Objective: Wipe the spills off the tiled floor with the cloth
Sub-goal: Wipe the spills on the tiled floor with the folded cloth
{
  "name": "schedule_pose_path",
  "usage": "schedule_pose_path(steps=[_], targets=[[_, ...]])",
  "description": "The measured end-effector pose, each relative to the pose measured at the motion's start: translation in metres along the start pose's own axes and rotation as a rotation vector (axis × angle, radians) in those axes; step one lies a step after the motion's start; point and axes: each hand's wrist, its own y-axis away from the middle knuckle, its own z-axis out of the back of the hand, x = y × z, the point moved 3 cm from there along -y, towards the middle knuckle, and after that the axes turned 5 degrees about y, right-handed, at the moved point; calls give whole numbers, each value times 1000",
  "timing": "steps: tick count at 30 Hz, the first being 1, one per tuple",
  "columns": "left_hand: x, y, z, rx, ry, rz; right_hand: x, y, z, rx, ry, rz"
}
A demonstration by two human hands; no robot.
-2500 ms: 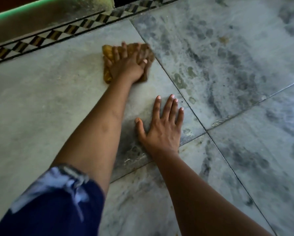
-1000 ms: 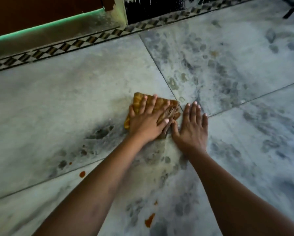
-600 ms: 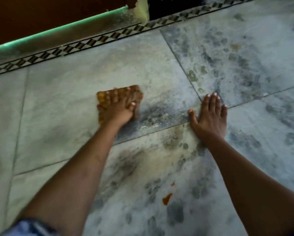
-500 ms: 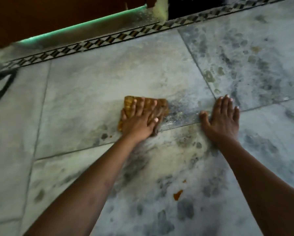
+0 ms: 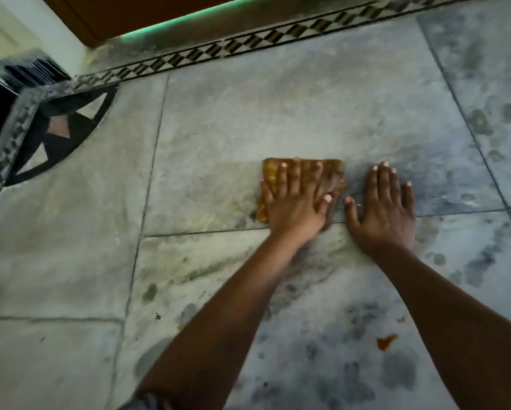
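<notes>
A folded yellow-brown cloth (image 5: 334, 176) lies flat on the grey marble tiled floor (image 5: 278, 113), near the grout line in the middle of the view. My left hand (image 5: 295, 202) presses down on the cloth with fingers spread, covering most of it. Just to its right, my right hand (image 5: 381, 208) rests flat on the bare tile, holding nothing. An orange-red spill spot (image 5: 386, 342) sits on the near tile between my forearms. Dark wet smears and yellowish streaks (image 5: 189, 270) mark the tiles around the hands.
A patterned diamond border strip (image 5: 248, 45) runs along the far edge below a brown door with a green-lit sill (image 5: 189, 16). A black-and-white inlay (image 5: 59, 131) fills the left corner. Small crumbs (image 5: 158, 316) lie on the near-left tile.
My left hand has slid the cloth to the right, close beside my right hand, which stays planted on the tile. The view has shifted left, showing the corner inlay.
</notes>
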Motion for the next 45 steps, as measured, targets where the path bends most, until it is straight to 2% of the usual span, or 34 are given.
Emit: schedule_pose_path(steps=[4, 6, 9, 12, 15, 16, 18, 20, 22, 24, 26, 28, 31, 34, 36, 38, 41, 42, 45], targets=[[22, -18, 16, 76, -15, -92, 0, -1, 2, 13, -12, 2], [60, -42, 29, 59, 6, -49, -2, 0, 2, 10, -11, -7], [138, -64, 49, 0, 64, 200, -1, 0, 3, -4, -19, -1], [187, -40, 51, -89, 127, 441, 1, 0, 3, 1, -25, -6], [159, 11, 27, -202, 151, 602, 1, 2, 5, 5, -17, -13], [137, 23, 22, -212, 150, 607, 1, 1, 6, 9, -19, -11], [90, 27, 11, -187, 109, 502, 2, 0, 6, 12, -13, -5], [51, 3, 12, -130, 69, 301, 1, 0, 5, 20, -6, -10], [36, -39, 20, -63, 52, 133, 2, 0, 3, 26, 2, -7], [44, -82, 32, -10, 33, 47, 1, -1, 1, 38, 8, -3], [75, -116, 45, 10, 30, 59, -1, -1, 2, 44, 12, -10], [129, -128, 57, -36, 52, 180, -1, -1, 2, 46, 10, -7], [210, -93, 67, -130, 87, 357, -1, -1, 2, 48, -1, -12], [232, -27, 55, -173, 92, 473, 1, 0, 0, 47, -6, -7], [210, 14, 36, -167, -3, 384, 0, 0, 1, 45, -12, 1], [184, 48, 21, -140, -68, 164, -1, 0, 1, 31, -13, 10], [198, 61, 25, -139, -48, -81, -1, 0, 0, 18, -26, 18], [213, 55, 30, -160, -15, -74, -1, 0, 0, 15, -27, 20], [240, 32, 46, -243, 94, 166, -3, -3, 0, 39, -8, 28]])
